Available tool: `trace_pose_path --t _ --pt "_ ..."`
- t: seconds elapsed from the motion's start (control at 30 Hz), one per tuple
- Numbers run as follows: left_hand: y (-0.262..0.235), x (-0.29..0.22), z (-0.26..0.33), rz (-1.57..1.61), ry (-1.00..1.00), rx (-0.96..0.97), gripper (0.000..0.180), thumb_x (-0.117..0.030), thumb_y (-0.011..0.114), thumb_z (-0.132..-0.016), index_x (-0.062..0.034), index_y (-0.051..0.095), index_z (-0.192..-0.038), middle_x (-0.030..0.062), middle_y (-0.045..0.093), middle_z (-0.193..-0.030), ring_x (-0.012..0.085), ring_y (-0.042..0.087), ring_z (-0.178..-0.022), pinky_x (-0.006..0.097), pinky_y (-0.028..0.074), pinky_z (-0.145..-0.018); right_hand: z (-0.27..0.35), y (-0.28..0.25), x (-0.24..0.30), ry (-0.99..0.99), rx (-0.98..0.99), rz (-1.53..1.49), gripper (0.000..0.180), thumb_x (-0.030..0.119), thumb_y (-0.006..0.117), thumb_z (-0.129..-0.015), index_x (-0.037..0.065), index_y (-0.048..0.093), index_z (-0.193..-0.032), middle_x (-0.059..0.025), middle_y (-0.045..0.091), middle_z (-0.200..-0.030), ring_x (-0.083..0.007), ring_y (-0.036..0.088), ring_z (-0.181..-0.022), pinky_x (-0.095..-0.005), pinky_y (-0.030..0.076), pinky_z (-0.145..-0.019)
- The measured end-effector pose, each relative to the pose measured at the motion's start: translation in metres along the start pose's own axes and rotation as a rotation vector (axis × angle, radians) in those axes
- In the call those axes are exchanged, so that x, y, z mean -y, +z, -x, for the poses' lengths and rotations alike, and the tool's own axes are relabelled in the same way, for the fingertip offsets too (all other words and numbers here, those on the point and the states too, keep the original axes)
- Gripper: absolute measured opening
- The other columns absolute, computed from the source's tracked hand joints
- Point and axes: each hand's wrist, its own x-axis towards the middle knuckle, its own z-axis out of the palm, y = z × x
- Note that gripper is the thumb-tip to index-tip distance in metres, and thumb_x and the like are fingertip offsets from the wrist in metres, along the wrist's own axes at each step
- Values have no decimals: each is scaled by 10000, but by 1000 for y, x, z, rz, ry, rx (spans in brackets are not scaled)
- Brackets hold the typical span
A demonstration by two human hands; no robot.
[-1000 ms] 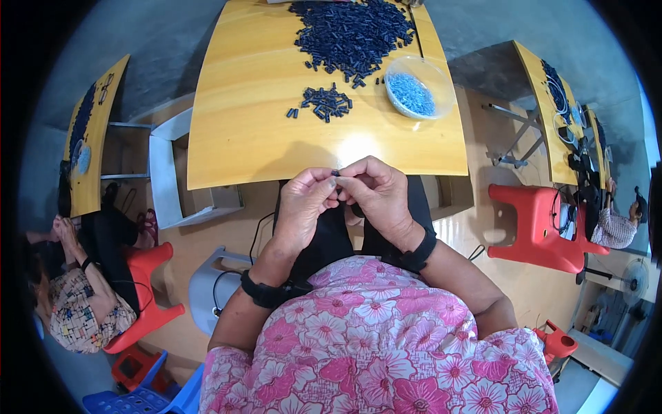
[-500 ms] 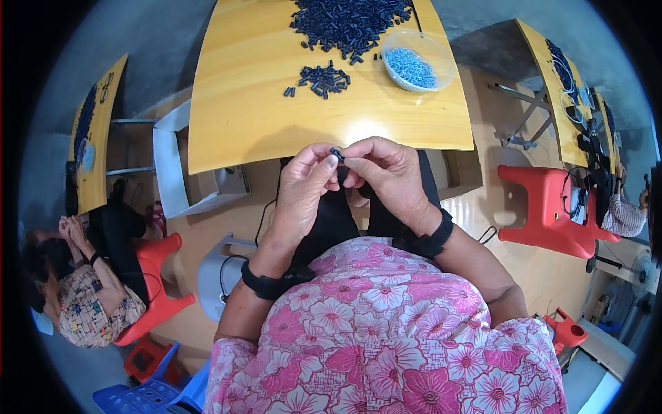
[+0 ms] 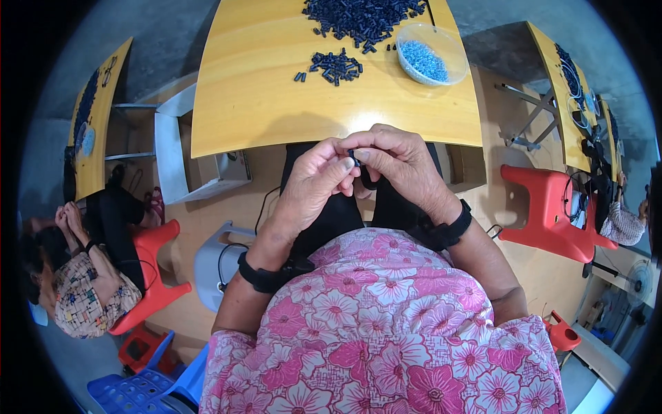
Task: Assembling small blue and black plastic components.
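Observation:
My left hand is closed, thumb against fingers, around a small black cylindrical piece. From the other side my right hand pinches at the same piece, its thumb and forefinger covering much of it. Both hands meet in front of the table's near edge, above my lap. Small black pieces form a little heap on the yellow table, with a far larger pile beyond. Right of these, a clear plastic bowl contains tiny light-blue pieces.
An open box stands below the table on the left, near a grey plastic stool. A red stool is on the right. Another person sits at a table to the left, and one more is partly visible far right.
Both hands and the table things have shifted slightly right in the view. The black piece stays between my fingers, now more covered by the right hand.

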Motion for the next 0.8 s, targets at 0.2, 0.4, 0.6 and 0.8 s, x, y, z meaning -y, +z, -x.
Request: trace_pose_path --t 0.2,0.4,0.6,0.8 --pt "-4 -1 2 46 -61 80 252 -195 541 -959 -23 525 -1143 20 542 -886 76 488 -715 222 445 -644 -2 -4 0 197 77 -151 162 76 601 -893 19 681 -1022 2 631 -758 -38 507 -604 -174 436 -559" --pt "-5 0 2 131 -105 77 240 -184 535 -963 -28 524 -1144 16 546 -894 68 495 -727 210 443 -635 -3 -5 -3 217 89 -179 154 95 606 -897 17 677 -1010 7 633 -756 -36 506 -609 -174 441 -571" --pt "-10 3 1 222 -119 87 219 -168 518 -970 -35 531 -1144 13 551 -897 60 500 -736 201 426 -618 -4 -3 -5 183 114 -156 157 122 604 -903 38 677 -1013 19 623 -739 -28 505 -598 -171 434 -546" --pt "-10 3 1 259 -126 121 233 -165 506 -975 -34 533 -1166 12 552 -899 55 489 -732 192 414 -611 -6 -3 -6 184 108 -139 154 125 604 -905 39 682 -1005 21 619 -722 -28 507 -595 -173 434 -542"
